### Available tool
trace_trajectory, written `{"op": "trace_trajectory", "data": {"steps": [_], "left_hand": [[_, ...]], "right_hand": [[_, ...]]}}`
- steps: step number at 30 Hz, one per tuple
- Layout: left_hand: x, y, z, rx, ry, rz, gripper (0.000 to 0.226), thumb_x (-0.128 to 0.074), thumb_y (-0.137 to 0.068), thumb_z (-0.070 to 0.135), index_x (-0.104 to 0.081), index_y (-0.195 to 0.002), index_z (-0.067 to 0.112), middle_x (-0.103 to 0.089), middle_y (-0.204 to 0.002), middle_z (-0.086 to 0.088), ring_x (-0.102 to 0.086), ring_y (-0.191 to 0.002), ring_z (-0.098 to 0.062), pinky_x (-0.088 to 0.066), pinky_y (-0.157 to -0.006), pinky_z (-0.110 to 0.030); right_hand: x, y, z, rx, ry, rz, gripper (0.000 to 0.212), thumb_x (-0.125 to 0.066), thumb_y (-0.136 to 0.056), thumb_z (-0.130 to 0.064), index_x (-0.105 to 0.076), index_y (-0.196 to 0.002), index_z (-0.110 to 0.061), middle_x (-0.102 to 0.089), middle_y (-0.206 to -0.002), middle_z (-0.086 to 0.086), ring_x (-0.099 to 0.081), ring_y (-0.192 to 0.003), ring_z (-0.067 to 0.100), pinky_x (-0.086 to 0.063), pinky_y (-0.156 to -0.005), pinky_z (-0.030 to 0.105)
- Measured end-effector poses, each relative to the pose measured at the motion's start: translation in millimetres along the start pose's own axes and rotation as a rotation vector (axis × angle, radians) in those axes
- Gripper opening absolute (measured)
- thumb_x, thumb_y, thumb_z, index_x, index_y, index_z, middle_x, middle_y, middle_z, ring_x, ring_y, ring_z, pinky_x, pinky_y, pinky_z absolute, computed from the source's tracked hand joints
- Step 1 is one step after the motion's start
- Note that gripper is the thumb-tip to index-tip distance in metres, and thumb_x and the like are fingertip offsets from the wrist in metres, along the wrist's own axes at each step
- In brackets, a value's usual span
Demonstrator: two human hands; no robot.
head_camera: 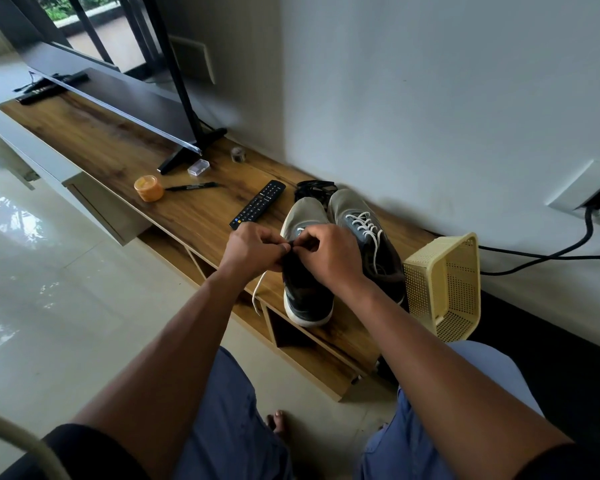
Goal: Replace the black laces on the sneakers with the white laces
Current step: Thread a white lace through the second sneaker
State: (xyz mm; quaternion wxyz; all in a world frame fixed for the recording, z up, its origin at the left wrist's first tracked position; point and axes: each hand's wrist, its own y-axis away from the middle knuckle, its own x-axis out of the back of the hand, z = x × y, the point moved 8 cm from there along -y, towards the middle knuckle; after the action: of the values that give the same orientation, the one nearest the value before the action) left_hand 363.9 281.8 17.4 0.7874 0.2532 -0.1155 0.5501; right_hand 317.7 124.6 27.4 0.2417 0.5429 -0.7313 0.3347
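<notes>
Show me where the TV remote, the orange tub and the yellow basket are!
TV remote [258,204], head view, on its button face.
Orange tub [148,188], head view, on its lid.
Yellow basket [424,285], head view, on its perforated side wall.

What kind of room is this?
Probably a living room at home. A big flat TV stands on a long wooden TV cabinet against the wall, and a remote control lies next to the sneakers.

Grey-green sneakers [309,268] with white laces [366,223]; pale yellow perforated basket [444,289]; orange jar [149,188]; black remote [258,204].
</notes>
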Motion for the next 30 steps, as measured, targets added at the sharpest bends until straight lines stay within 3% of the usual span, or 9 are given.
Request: {"op": "trace_trajectory", "data": {"steps": [9,15,19,30], "left_hand": [[1,-1,-2,0.035,0.026,0.009,0.006,-0.076,-0.094,0.010,-0.081,-0.092,0.011,-0.079,-0.086,-0.008,-0.079,-0.075,-0.018,-0.066,-0.072,-0.031],[0,0,-1,0.037,0.047,0.008,0.007,-0.075,-0.094,0.008,-0.080,-0.089,0.011,-0.079,-0.085,-0.009,-0.078,-0.073,-0.017,-0.064,-0.068,-0.027],[0,0,-2,0.047,0.049,0.008,0.007,-0.075,-0.094,0.008,-0.080,-0.090,0.010,-0.079,-0.084,-0.008,-0.078,-0.071,-0.016,-0.061,-0.061,-0.022],[0,-2,-6,0.045,0.080,0.021,0.008,-0.075,-0.092,0.006,-0.081,-0.087,0.009,-0.079,-0.084,-0.012,-0.079,-0.074,-0.023,-0.066,-0.070,-0.033]], "right_hand": [[-2,3,2,0.016,-0.011,0.030,0.011,-0.078,-0.084,-0.036,-0.078,-0.092,-0.028,-0.077,-0.085,-0.011,-0.072,-0.080,0.007,-0.060,-0.074,0.035],[1,6,2,0.016,-0.024,0.061,0.009,-0.078,-0.087,-0.033,-0.078,-0.092,-0.026,-0.077,-0.085,-0.011,-0.070,-0.078,0.006,-0.056,-0.071,0.028],[1,8,2,-0.002,-0.039,0.072,0.006,-0.076,-0.088,-0.033,-0.075,-0.091,-0.027,-0.075,-0.083,-0.012,-0.065,-0.074,0.001,-0.044,-0.062,0.014],[-6,9,5,-0.027,-0.119,0.020,0.007,-0.080,-0.084,-0.026,-0.082,-0.091,-0.025,-0.079,-0.089,-0.010,-0.071,-0.084,0.007,-0.058,-0.080,0.035]]}}
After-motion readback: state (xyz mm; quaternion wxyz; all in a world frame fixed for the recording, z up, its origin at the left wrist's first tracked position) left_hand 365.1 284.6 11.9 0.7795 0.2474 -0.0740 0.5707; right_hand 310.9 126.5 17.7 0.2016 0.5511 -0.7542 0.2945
